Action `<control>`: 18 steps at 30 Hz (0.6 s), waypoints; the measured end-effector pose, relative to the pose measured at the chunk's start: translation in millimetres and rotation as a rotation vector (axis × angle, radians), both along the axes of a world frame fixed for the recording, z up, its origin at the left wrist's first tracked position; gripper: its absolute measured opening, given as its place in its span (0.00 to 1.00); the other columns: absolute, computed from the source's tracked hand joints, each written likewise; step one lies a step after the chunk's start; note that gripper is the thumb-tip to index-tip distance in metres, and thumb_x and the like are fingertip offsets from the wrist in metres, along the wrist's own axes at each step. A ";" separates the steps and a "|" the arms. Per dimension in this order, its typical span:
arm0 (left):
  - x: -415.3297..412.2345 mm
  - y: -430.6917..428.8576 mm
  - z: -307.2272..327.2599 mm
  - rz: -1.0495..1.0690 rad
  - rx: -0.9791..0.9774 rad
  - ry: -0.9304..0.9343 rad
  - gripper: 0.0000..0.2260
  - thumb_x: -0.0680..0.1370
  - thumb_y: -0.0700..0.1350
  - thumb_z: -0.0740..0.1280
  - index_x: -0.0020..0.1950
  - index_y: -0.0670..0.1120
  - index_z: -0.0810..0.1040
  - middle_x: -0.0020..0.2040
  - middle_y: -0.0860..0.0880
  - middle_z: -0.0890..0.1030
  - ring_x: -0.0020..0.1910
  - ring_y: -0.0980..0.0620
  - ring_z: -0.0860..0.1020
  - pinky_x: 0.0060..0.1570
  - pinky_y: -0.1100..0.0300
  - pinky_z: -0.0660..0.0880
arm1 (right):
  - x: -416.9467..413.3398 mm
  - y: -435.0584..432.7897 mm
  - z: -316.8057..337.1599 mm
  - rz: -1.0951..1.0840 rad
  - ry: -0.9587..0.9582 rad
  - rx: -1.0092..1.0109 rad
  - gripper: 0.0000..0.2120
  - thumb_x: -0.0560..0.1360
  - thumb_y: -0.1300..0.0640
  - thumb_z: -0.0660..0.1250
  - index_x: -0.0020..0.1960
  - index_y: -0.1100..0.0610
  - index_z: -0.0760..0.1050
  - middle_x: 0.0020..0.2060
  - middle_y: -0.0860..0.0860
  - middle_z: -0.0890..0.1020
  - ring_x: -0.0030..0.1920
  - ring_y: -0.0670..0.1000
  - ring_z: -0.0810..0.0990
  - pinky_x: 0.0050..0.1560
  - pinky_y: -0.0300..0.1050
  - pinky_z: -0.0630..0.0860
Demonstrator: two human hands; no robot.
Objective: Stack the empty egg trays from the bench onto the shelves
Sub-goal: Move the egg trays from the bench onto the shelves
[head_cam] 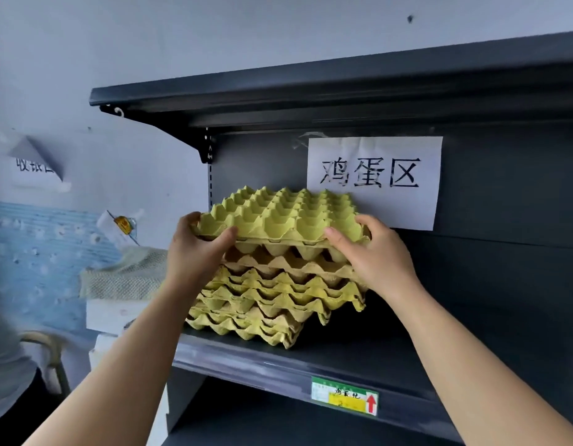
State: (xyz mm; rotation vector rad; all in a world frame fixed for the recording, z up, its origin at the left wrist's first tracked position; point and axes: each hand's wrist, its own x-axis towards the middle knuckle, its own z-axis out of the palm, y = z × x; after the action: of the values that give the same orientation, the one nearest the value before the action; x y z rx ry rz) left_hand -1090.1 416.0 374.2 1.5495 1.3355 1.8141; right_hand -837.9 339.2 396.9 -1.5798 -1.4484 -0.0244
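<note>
A yellow-green empty egg tray (278,214) is held level just above a stack of several egg trays (272,297) on the dark shelf (359,352). My left hand (195,249) grips the top tray's near left corner, thumb on top. My right hand (378,252) grips its near right edge, with the thumb on the tray's front. The stack below is uneven, its lower trays shifted to the left. Whether the top tray touches the stack I cannot tell.
A white paper sign (375,178) with black characters hangs on the shelf's back panel. An upper shelf (311,88) overhangs the stack. A green and yellow price label (344,395) sits on the shelf's front edge. Cloth and white boxes (124,284) lie to the left.
</note>
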 end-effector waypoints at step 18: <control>-6.1 -3.6 -24.9 0.213 0.160 0.408 0.27 0.77 0.56 0.66 0.71 0.42 0.69 0.69 0.40 0.69 0.69 0.39 0.63 0.69 0.45 0.60 | -21.1 -19.5 -11.1 -0.109 -0.251 -0.015 0.32 0.72 0.34 0.63 0.68 0.53 0.71 0.63 0.54 0.75 0.62 0.55 0.73 0.62 0.55 0.71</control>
State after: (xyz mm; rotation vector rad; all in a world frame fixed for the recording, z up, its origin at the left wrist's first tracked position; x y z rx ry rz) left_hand -1096.2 412.4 349.3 2.0122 1.6221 1.8303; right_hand -858.9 319.7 385.8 -1.7139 -1.5538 -0.2852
